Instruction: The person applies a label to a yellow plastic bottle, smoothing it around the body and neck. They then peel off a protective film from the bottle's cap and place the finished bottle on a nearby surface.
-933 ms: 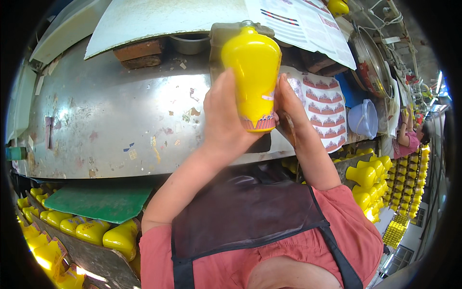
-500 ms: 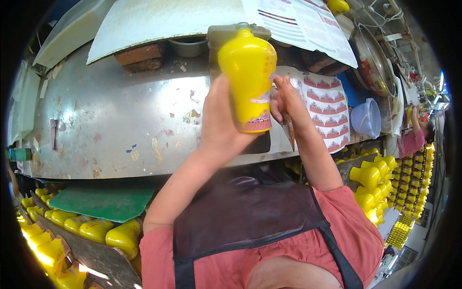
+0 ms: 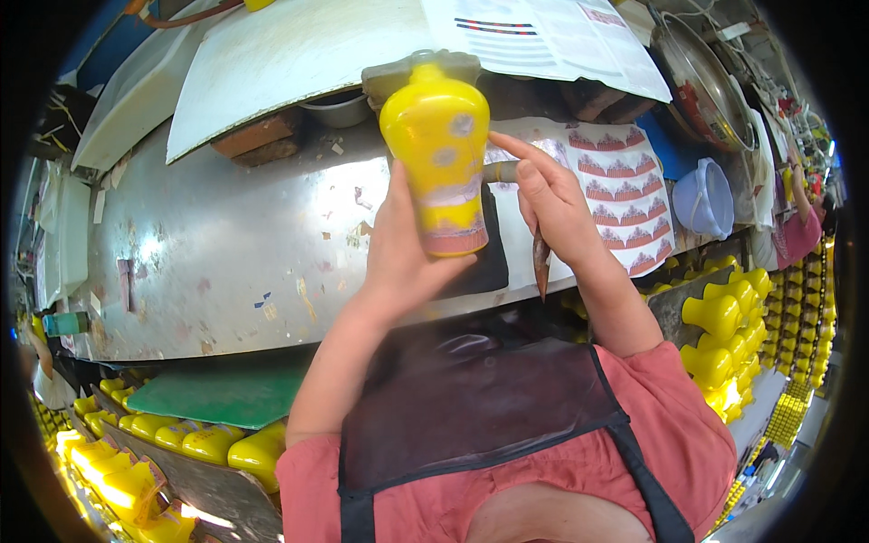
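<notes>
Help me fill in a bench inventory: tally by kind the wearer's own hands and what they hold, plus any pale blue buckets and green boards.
Wearer's hands: 2, left hand and right hand
Yellow bottle in the left hand: 1
Pointed brown tool at the right hand: 1
Pale blue bucket: 1
Green board: 1
Total: 6

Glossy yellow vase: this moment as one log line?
left hand: holding glossy yellow vase; right hand: holding pointed brown tool; nearby: red-patterned white sheet
</notes>
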Action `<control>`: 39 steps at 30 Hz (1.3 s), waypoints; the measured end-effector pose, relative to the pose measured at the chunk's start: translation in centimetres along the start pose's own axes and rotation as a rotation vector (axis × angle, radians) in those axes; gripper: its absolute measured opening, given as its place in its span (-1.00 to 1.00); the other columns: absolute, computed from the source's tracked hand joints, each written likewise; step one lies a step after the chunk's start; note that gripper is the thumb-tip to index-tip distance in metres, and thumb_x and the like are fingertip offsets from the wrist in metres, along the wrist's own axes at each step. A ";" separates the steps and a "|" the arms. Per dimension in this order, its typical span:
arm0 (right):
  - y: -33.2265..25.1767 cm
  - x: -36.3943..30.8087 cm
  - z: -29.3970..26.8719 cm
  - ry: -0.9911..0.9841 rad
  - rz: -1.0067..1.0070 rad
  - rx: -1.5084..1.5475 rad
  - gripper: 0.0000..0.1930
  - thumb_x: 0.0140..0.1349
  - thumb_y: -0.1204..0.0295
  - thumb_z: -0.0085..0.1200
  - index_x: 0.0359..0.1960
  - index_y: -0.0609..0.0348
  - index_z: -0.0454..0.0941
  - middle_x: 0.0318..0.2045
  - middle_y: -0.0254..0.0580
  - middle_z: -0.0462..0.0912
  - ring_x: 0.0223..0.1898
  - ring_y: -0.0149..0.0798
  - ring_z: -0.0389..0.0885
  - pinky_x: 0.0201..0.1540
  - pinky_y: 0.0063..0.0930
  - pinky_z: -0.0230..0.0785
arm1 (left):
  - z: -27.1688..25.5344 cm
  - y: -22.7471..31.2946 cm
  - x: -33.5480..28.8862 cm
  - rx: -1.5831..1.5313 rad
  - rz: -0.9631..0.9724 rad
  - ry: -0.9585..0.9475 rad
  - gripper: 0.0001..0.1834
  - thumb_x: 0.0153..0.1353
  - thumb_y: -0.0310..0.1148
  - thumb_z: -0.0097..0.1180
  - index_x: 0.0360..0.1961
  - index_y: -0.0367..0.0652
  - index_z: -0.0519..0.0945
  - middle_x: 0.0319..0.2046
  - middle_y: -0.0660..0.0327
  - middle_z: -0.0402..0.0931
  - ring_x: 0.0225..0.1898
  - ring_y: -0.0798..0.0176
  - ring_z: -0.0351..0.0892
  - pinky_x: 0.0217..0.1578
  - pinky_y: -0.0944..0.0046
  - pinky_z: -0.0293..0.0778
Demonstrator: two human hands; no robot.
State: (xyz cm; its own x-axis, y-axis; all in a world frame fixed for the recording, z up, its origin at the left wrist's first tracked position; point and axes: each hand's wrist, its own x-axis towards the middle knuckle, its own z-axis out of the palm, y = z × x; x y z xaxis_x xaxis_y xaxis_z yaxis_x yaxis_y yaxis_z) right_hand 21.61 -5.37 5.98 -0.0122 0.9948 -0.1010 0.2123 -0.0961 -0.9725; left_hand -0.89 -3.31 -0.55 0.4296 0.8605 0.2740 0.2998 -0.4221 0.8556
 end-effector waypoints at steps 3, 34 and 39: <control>0.6 0.6 0.0 0.044 -0.062 -0.068 -0.55 0.52 0.30 -0.05 0.37 0.18 0.45 -0.12 -0.22 0.66 -0.13 -0.45 0.57 -0.04 -0.50 0.45 | -0.1 0.2 0.1 -0.053 -0.036 -0.007 0.40 -0.16 -0.16 0.63 0.53 -0.33 -0.13 0.37 -0.23 0.19 0.36 -0.30 0.29 0.33 -0.08 0.31; 1.3 2.7 0.5 0.104 -0.048 -0.150 -0.38 0.35 0.21 0.13 0.41 0.13 0.36 -0.36 -0.16 0.64 -0.42 -0.35 0.57 -0.24 -0.42 0.45 | -0.1 2.5 0.9 0.115 -0.061 0.069 0.17 -0.05 -0.31 0.56 0.49 -0.29 0.05 0.30 -0.15 0.32 0.29 -0.24 0.39 0.26 -0.06 0.37; 1.6 3.3 0.7 0.065 -0.044 -0.077 -0.23 0.29 0.15 0.23 0.48 0.12 0.24 -0.59 -0.25 0.57 -0.53 -0.37 0.57 -0.35 -0.43 0.42 | -0.1 1.9 0.4 0.155 0.043 0.092 0.25 -0.06 -0.22 0.57 0.53 -0.28 -0.02 0.38 -0.21 0.18 0.41 -0.30 0.20 0.37 -0.18 0.20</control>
State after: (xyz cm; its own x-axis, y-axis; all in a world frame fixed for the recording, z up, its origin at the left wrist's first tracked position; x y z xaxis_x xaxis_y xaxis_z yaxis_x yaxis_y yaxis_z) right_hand 21.23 -2.30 3.90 0.0402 0.9983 -0.0426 0.2874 -0.0524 -0.9564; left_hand -0.19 -3.72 1.21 0.3675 0.8602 0.3535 0.4134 -0.4916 0.7665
